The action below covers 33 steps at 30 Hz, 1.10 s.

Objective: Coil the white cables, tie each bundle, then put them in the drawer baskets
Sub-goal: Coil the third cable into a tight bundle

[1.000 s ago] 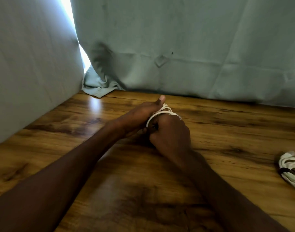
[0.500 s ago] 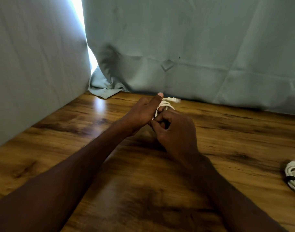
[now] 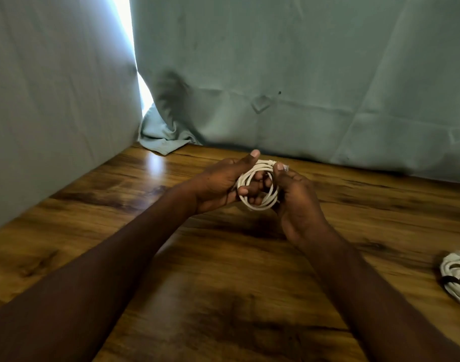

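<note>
Since a second ago the hands have parted: the right one was clenched over the loops, now the round coil of thin white cable point(image 3: 258, 189) shows open-faced between both, held just above the brown wood-grain worktop point(image 3: 119, 231). Left hand point(image 3: 218, 184) grips the coil's left side, fingers poking through the ring, thumb up on top. Right hand point(image 3: 297, 202) holds the right side, thumb pinching the cable end against the top of the loops. No tie on this bundle yet

Risks, my read:
- springy loops; if either grip slackens while reaching for a tie, the coil fans out and needs rewinding
- free end is only held by that thumb pinch, likely first to slip
- left fingers inside the ring could get caught under a tie

Second white cable bundle with a dark band point(image 3: 456, 278) lies on the worktop at far right, well apart. Drawer baskets not in view; pale green fabric backdrop point(image 3: 302, 74) behind
</note>
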Motion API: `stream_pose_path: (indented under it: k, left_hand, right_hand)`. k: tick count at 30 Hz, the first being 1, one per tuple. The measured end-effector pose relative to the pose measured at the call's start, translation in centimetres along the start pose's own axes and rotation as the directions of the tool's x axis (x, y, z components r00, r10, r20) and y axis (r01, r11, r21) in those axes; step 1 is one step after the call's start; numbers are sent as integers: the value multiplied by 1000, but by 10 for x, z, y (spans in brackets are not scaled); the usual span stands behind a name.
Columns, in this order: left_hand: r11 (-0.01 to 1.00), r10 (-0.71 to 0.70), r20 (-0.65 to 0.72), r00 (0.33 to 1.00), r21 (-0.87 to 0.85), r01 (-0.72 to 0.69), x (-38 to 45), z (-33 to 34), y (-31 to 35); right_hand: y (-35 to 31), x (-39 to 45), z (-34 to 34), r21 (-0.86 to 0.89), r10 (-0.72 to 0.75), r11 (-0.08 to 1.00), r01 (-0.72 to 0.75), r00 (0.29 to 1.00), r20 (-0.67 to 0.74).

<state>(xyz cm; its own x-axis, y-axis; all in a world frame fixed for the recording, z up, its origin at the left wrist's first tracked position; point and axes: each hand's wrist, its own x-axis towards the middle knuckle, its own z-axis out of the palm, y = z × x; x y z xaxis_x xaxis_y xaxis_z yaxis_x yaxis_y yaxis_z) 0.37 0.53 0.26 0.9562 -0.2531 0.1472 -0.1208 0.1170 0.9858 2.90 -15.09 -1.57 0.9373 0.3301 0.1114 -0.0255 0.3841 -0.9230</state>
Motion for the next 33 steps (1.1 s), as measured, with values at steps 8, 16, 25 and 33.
stream_pose_path:
  k: [8,16,25,33]
  left_hand:
    - [972,137,-63,989,202,-122,5,0,-10]
    - [970,117,9,993,-216,-113,9,27,-9]
    - [946,49,143,989,-325,0,6,21,-7]
    - [927,22,188,982,-373,50,5,18,-15]
  right_hand:
    - [6,9,0,399,115,916,-42,980,-160]
    - [-10,2,-1,548,117,834,-70,992,-51]
    - [0,13,-10,533,203,839,-108,971,-123]
    - [0,22,-14,333,142,942,-39,946,-290]
